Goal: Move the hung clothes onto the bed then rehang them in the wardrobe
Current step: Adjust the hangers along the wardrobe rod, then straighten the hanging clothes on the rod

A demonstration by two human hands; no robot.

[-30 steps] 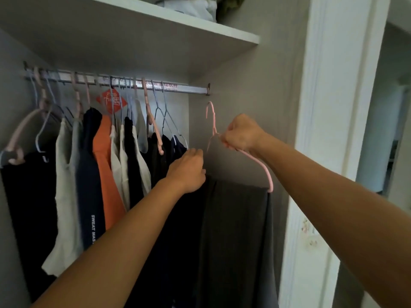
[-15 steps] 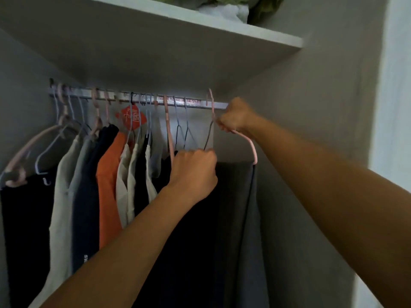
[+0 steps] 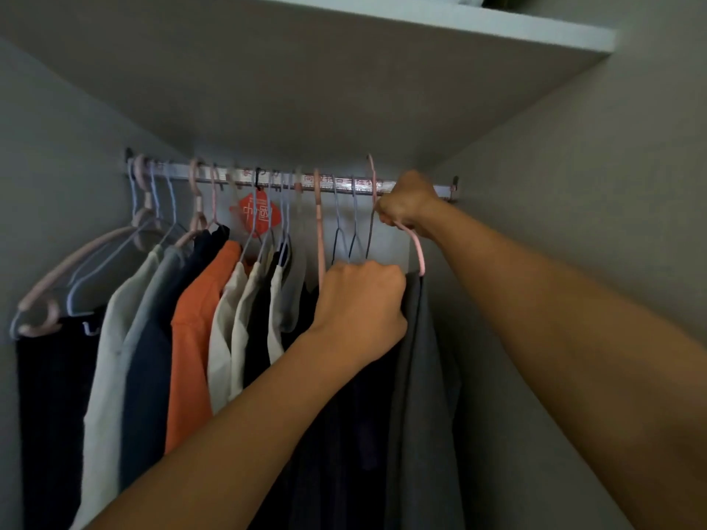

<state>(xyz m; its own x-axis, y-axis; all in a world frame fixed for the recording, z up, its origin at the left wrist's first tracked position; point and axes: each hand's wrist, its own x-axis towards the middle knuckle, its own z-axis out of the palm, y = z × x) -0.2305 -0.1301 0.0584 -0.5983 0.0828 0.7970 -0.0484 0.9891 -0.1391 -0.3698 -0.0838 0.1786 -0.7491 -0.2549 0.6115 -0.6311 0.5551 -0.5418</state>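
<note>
**Q:** Which step is running, reading the wardrobe from the left?

**A:** I am rehanging. On the left, the hung clothes (image 3: 199, 323) — dark, cream, navy, orange — are already sitting on the rail (image 3: 290, 182). Further right, my left hand (image 3: 359, 304) is curling around the top of the dark garments and appears to be gripping them just beside the grey trousers (image 3: 421, 376). Rightmost, my right hand (image 3: 407, 203) is pinching the neck of the pink hanger (image 3: 417, 246), which is carrying those trousers, with its hook rising at the rail near the right end.

**Q:** Is the hook seated?

**A:** I am unable to tell — its tip is showing above the rail, but the contact point is unclear.

**Q:** What is the next move calling for?

**A:** In my judgement, lowering the hook fully over the rail, then loosening the right-hand pinch only once the hanger is bearing its own load. The left hand should be keeping the neighbouring garments clear.

**Q:** What is differing from half a second ago?

**A:** The hook is sitting higher against the rail, my right hand is closer to it, and the view is tilting further up under the shelf (image 3: 421, 21).
</note>
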